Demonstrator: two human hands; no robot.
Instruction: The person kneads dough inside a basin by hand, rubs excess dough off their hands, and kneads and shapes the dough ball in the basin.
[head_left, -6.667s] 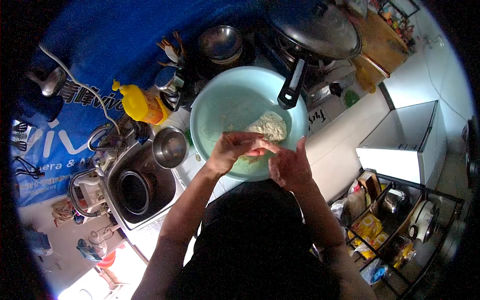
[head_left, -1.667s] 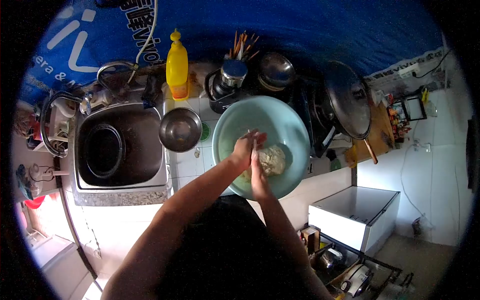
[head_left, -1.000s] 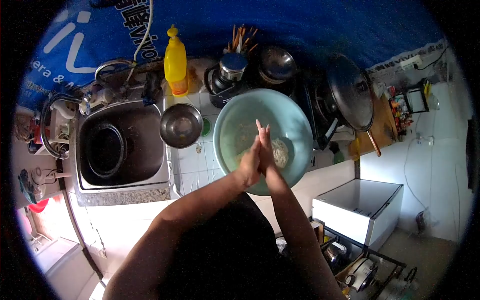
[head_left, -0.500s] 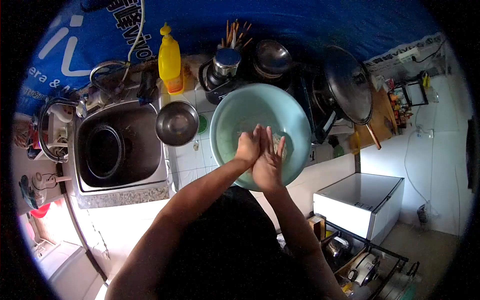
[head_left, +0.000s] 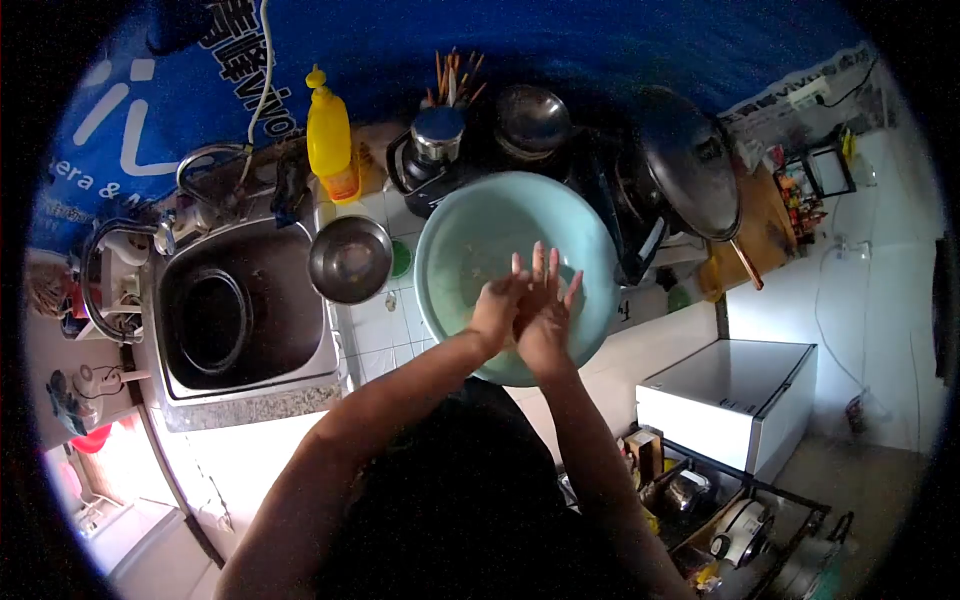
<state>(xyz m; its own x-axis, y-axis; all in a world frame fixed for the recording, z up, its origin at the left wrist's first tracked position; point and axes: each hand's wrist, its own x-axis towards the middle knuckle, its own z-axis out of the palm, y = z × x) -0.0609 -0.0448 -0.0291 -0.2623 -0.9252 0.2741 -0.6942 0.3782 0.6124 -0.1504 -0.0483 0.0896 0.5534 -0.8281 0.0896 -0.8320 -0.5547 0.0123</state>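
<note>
A large pale-green basin (head_left: 440,230) sits at the counter's edge, right in front of me. Over it my right hand (head_left: 546,318) is open, with its fingers stretched and spread. My left hand (head_left: 493,312) is curled against the palm side of the right one, and its fingertips are partly hidden there. Whatever may lie between the two hands does not show. Some pale residue seems to cling to the basin floor, but my hands cover much of it.
Left of the basin stand a steel bowl (head_left: 350,260) and a yellow pump bottle (head_left: 330,145). Further left, a sink (head_left: 285,300) holds a black round pan (head_left: 212,320). Behind are a blender-like jug (head_left: 436,135) and a dark metal bowl (head_left: 533,118); a large lidded wok (head_left: 692,175) is at right.
My right hand's fingers have spread wider, and my left hand has slid slightly down and left along it. The pale lump seen beside the right hand earlier is now hidden. My view has shifted a little.
</note>
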